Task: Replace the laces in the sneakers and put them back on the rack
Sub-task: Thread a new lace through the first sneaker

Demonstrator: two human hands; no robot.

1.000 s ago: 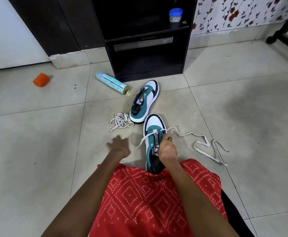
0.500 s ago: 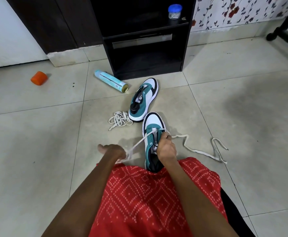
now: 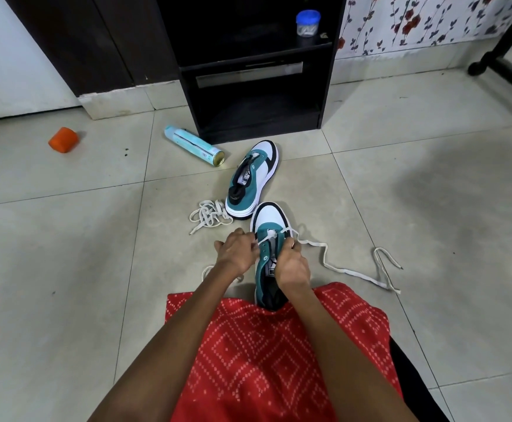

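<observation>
While the left hand (image 3: 236,252) and right hand (image 3: 292,266) pinch the flat white lace (image 3: 355,274) at the teal-and-white sneaker (image 3: 268,216) mid-frame, the second sneaker (image 3: 254,175) lies just beyond. Top centre, a blue-lidded clear jar (image 3: 308,22), contents unclear, sits inside the black wooden rack (image 3: 324,86).

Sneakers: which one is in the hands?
The near sneaker, between left hand and right hand, lace trailing right. The far sneaker stands untouched by the rack.

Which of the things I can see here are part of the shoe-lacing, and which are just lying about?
In the job: near sneaker, white lace threaded in it, far sneaker, loose lace bundle, black rack.
Lying about: spray can, orange object, blue-lidded jar on the rack.
</observation>
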